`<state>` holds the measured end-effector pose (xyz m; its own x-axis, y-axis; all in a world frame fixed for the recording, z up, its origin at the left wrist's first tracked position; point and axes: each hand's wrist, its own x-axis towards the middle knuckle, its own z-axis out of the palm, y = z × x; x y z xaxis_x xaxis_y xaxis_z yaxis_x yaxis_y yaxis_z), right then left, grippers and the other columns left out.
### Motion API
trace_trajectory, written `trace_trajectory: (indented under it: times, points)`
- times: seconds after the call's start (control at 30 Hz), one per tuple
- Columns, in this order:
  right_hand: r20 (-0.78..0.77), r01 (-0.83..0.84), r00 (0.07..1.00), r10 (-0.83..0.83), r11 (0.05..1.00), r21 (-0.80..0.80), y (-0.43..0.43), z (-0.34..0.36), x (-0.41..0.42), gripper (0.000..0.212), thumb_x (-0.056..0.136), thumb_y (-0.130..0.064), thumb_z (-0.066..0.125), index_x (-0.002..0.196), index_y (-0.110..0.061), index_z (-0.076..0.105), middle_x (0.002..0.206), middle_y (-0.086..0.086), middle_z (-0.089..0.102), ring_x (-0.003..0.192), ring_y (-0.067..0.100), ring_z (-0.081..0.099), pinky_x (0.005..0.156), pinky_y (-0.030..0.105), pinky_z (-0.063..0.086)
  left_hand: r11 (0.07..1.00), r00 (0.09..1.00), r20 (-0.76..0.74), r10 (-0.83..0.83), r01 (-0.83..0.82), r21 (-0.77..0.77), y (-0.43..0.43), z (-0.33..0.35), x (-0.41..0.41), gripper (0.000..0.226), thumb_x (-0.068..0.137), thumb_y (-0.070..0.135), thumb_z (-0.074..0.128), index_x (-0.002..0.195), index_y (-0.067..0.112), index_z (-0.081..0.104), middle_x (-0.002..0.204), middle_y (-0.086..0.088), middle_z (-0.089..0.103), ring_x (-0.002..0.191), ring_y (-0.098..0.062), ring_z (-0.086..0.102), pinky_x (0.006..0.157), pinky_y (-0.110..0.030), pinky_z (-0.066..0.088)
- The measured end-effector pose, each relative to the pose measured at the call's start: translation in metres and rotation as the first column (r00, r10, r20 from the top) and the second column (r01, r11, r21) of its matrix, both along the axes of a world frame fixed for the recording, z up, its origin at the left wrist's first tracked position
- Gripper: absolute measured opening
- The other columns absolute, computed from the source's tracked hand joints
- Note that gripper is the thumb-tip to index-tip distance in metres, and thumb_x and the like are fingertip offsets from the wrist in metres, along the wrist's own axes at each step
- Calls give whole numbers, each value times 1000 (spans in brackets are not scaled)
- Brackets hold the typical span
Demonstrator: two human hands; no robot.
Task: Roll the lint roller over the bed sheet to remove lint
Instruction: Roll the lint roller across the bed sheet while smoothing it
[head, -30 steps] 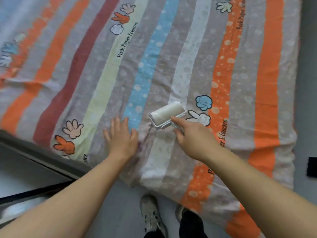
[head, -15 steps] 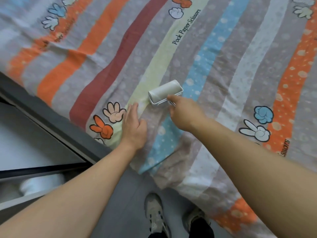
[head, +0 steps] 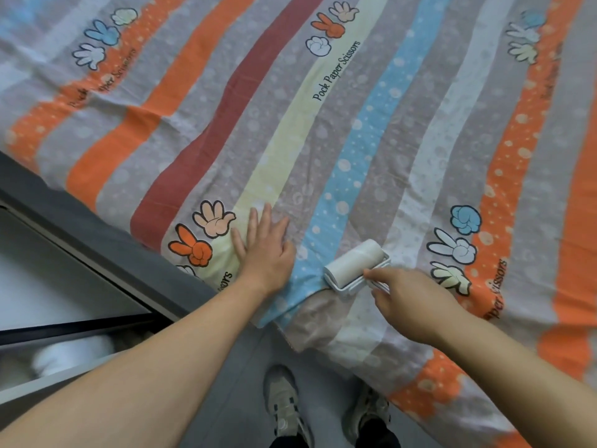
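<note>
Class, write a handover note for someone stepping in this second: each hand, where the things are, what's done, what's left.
Left hand: flat, pressing the bed sheet near its front edge.
Right hand: grips the lint roller by its handle, roller beside the left hand.
Done: roller set on the sheet; cleaned area cannot be told.
Left: roll the rest of the sheet.

Right hand [head: 410, 302] grips lint roller [head: 355, 265] handle, roller touching bed sheet [head: 371, 140] near its front edge; left hand [head: 266, 250] pressed flat just beside (fingers straight).
</note>
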<state>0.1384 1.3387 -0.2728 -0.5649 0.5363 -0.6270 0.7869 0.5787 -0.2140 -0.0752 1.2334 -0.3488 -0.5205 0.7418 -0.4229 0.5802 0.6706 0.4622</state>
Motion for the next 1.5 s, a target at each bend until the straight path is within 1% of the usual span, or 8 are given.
trace_trajectory:
  times: [0.17,0.3,0.5,0.67,0.87,1.23,1.43,1.5]
  points:
    - [-88,120,987,-132,983,-138,8,32,15,38,98,-40,45,136,-44,50,119,-13,63,101,10,62,80,27,50,999,999,-8,-32,31,-43,1,1,6,61,99,28,34,159,34,21,168,5,-17,151,-17,-27,117,-58,-22]
    - [-262,340,892,-369,928,-151,36,39,-10,36,97,-37,46,132,-47,50,82,-4,67,47,11,53,45,27,42,999,1000,-16,-13,13,-45,7,0,8,61,98,27,34,158,35,22,169,6,-16,152,-17,-26,117,-60,-19]
    - [-287,229,938,-194,969,96,86,-4,-105,43,96,-20,44,138,-26,48,122,9,59,88,25,53,73,31,45,1000,998,-66,-5,5,-2,12,-4,14,64,94,34,31,157,27,26,170,0,-8,154,-17,-18,121,-50,-17]
    - [-103,174,982,-161,976,134,75,-37,-83,34,86,-18,46,117,-24,58,110,9,61,84,28,50,69,32,43,991,1000,12,-19,17,133,11,-10,31,85,82,40,26,162,14,13,170,0,5,155,-11,-7,123,-33,-14]
    - [8,115,993,-116,992,60,29,-16,9,34,91,-25,42,122,-30,55,112,6,65,97,31,60,76,39,53,997,999,35,-20,18,68,17,-7,47,84,81,42,24,161,17,15,170,2,3,155,-10,-8,122,-36,-15]
    - [25,157,987,-156,985,-64,10,30,72,39,94,-32,42,132,-37,52,128,-4,61,112,21,58,87,41,53,983,974,135,-180,184,-21,38,-4,88,83,79,43,20,160,25,19,170,2,-6,154,-12,-15,119,-36,-19]
    - [-184,285,944,-273,958,41,61,49,65,36,98,-28,43,133,-33,52,114,5,65,81,22,61,70,36,54,938,945,80,-318,326,-118,44,-5,102,58,103,46,21,159,37,18,169,6,-13,152,-15,-24,116,-48,-22]
    - [-205,320,934,-292,941,114,92,26,47,35,98,-26,43,132,-27,52,116,9,63,87,26,59,75,39,54,917,929,56,-367,371,-148,44,-7,108,54,108,42,28,159,42,13,168,7,-18,151,-16,-27,115,-51,-24]
